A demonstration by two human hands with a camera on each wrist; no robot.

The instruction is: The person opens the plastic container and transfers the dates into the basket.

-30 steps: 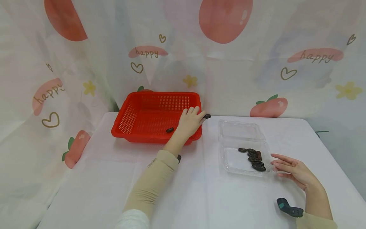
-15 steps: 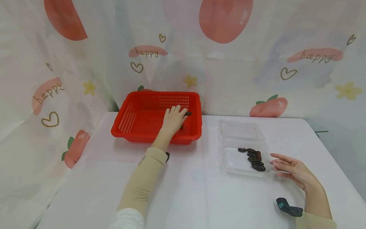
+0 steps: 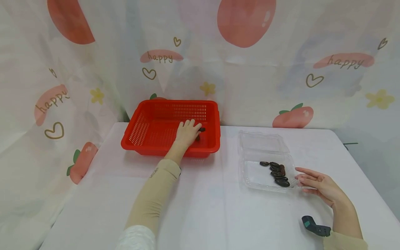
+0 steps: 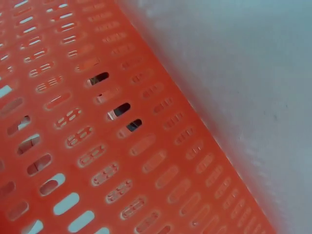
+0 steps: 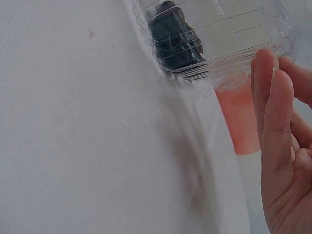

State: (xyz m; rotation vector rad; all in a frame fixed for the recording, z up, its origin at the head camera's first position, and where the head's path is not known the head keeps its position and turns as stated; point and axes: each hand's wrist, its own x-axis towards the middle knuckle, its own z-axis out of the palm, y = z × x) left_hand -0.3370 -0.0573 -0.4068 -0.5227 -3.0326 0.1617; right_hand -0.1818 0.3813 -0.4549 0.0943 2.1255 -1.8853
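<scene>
while the left hand (image 3: pixel 186 133) reaches down inside the red slotted plastic basket (image 3: pixel 147 130), its fingertips pinch 1 small dark oval pod (image 3: pixel 202 129), which pokes out just past them toward the basket's right wall. another dark speck sits right under the same fingers, too hidden to tell what it is. the left wrist view shows only the basket's slotted red wall (image 4: pixel 122 146) close up against the white tablecloth (image 4: pixel 243 63), with no fingers in sight.

the right hand (image 3: pixel 319 185) lies on the tablecloth with relaxed, nearly straight fingers, holding nothing. its fingertips (image 5: pixel 273 92) sit just beside the near right corner of the clear plastic clamshell tray (image 3: pixel 254 177), perhaps touching the rim; i cannot tell for sure. just past those fingertips, inside the tray, lies a cluster of more dark oval pods (image 3: pixel 278 172), seen through the clear wall in the right wrist view (image 5: pixel 173 36). the tray's open lid (image 3: pixel 260 142) lies flat on the far side of it.

behind the right wrist, near the table's front edge, rests a small dark angled gadget (image 3: pixel 315 227). the left hand and basket are well apart from the tray.
</scene>
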